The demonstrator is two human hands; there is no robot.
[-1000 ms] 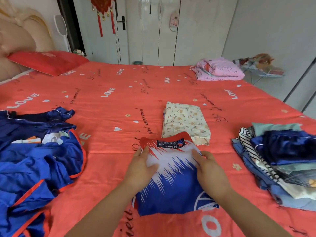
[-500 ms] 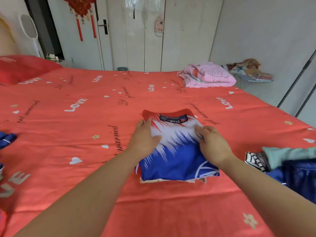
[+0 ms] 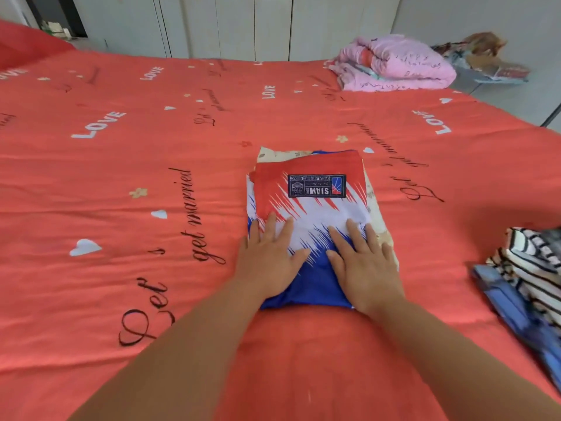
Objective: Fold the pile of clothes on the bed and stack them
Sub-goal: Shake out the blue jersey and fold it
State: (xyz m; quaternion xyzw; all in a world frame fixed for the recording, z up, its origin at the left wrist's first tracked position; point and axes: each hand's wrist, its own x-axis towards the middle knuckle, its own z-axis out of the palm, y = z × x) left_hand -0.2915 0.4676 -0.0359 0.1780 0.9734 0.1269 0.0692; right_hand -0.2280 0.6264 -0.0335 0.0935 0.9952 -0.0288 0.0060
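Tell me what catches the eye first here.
First is the folded red, white and blue jersey at the bed's centre. It is stacked on a cream floral garment, with the left hand and right hand flat on it. Around it spreads the coral bedspread printed with LOVE, and a pink quilt lies bundled far right.

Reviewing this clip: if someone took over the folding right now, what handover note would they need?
Left hand: open, pressing flat on the folded jersey.
Right hand: open, flat on the same jersey.
The jersey lies on a folded floral garment in the middle of the bed.
Done: two pieces folded and stacked.
Left: the clothes heap at the right edge looks loose, so probably next. More may lie out of view.
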